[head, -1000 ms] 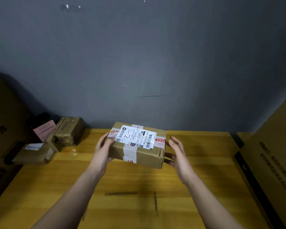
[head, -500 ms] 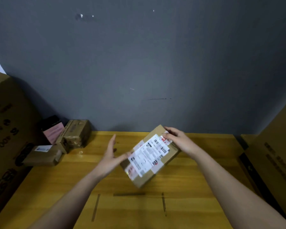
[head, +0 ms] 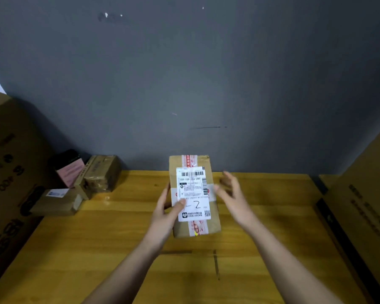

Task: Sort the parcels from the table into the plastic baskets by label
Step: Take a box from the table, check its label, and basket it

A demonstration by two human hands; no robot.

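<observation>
A brown cardboard parcel [head: 193, 228] with red tape is held above the wooden table [head: 97, 249], turned lengthwise away from me. Its white label faces up and shows a barcode and a handwritten "1-2". My left hand [head: 166, 212] grips the parcel's left side, thumb lying on the label. My right hand [head: 234, 199] hovers just right of the parcel with relaxed fingers, slightly blurred, holding nothing. No plastic basket is in view.
At the table's back left lie a taped brown parcel [head: 101, 175], a pink and black parcel [head: 68, 170] and a flat brown parcel [head: 57, 201]. Large cardboard boxes stand at the left [head: 7, 172] and right [head: 364, 194]. A grey wall rises behind.
The parcel has been turned from diagonal to lengthwise, label upright toward me. My left hand now grips it; my right hand has let go and moved off to the right.
</observation>
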